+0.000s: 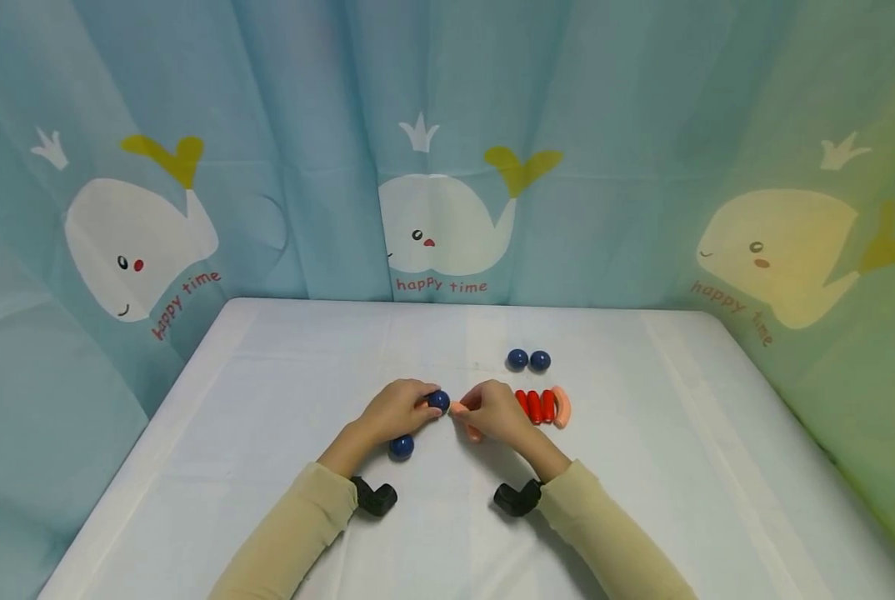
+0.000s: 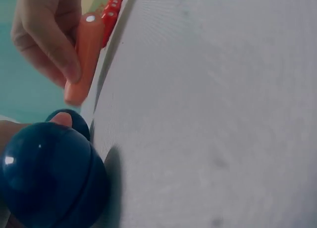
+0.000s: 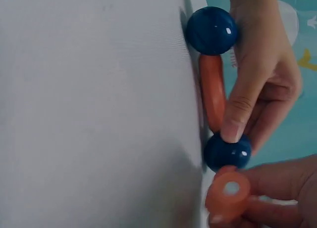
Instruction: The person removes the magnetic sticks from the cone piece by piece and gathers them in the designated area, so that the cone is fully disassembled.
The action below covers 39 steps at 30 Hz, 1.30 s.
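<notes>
My left hand (image 1: pixel 397 410) pinches a glossy blue ball (image 1: pixel 438 402) between thumb and fingers. Nearer to me lies a second blue ball (image 1: pixel 401 447), and the right wrist view has an orange rod (image 3: pixel 213 91) running between these two balls. With thumb and fingertips, my right hand (image 1: pixel 498 414) holds another orange rod (image 2: pixel 89 59), which carries a round silver spot on its end. That rod's near end (image 3: pixel 230 188) is close beside the pinched ball in the right wrist view. Part of the rod is hidden behind the fingers.
Right of the right hand, several red rods (image 1: pixel 535 407) lie side by side with a curved orange rod (image 1: pixel 562 407). Two more blue balls (image 1: pixel 518 359) sit farther back on the white table (image 1: pixel 267 350). A whale-print curtain (image 1: pixel 312 167) surrounds the table. Black wrist mounts (image 1: pixel 518 498) protrude inward from both sleeves.
</notes>
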Tool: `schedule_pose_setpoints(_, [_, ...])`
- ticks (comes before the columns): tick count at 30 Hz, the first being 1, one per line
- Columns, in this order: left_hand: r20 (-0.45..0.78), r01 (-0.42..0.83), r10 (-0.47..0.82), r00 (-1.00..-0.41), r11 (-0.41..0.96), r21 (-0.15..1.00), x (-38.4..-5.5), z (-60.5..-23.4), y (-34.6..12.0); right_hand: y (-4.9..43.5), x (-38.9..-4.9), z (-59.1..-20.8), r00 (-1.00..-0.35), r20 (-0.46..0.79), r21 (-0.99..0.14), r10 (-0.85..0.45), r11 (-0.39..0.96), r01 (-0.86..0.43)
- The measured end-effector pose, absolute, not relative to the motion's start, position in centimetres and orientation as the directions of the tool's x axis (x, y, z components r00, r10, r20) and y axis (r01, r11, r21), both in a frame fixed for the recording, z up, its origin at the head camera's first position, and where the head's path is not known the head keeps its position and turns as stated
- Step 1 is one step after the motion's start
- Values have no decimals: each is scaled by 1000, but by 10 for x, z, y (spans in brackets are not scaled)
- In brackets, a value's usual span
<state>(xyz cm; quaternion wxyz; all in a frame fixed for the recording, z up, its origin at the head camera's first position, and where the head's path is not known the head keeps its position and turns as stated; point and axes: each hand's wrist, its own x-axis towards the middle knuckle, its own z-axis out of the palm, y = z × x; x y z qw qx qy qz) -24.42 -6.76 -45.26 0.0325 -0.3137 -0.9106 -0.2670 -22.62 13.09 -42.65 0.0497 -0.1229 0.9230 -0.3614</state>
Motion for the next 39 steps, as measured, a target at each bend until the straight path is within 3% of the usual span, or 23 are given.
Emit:
schedule_pose_setpoints(17, [221,586,556,-801,656,476,-245,-455,-69,206,-219,-406,-997,67,-686,-48,723,-81])
schedule_pose_setpoints(39, [216,599,579,-786,628,498,-246,-455,-61,283,-223,-423,-975,-24,-669,219,721,179])
